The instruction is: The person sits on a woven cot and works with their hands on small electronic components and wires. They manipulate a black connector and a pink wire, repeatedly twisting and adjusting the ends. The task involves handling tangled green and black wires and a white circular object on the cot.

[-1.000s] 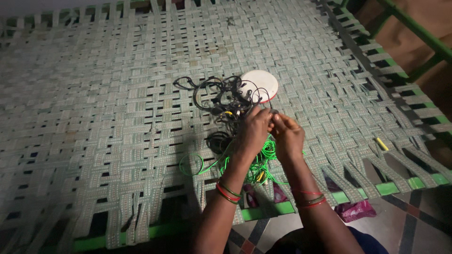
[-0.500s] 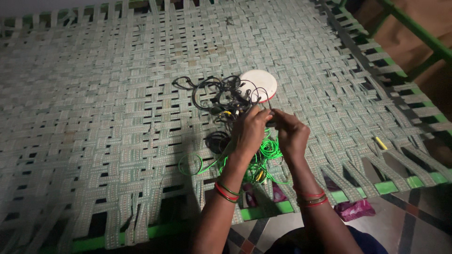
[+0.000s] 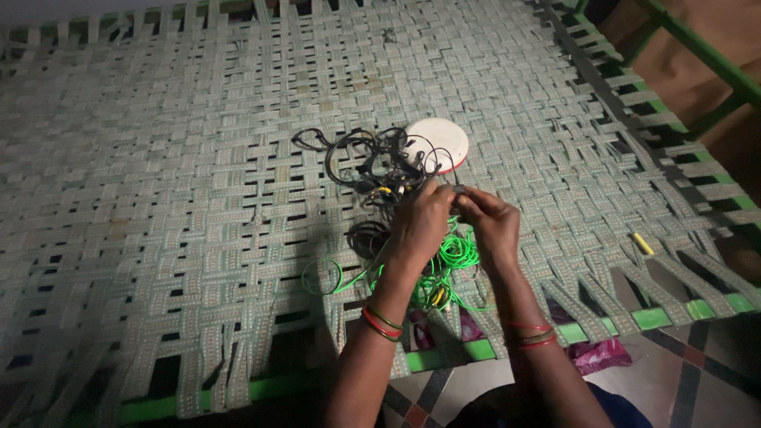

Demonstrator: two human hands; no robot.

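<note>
Both hands are meeting over the wire pile, apparently untangling. Left hand (image 3: 420, 226) and right hand (image 3: 490, 222) are pinching a small dark connector (image 3: 458, 190) between fingertips. Green wire (image 3: 456, 254) is lying beneath the palms; black cables (image 3: 357, 162) just beyond. White disc (image 3: 437, 143) farther off. Next move likely needs a steady pull apart.

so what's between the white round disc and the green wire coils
In the head view, the tangle of black cables and both hands, left hand and right hand, lie between the white disc and the green wire coils.
</note>
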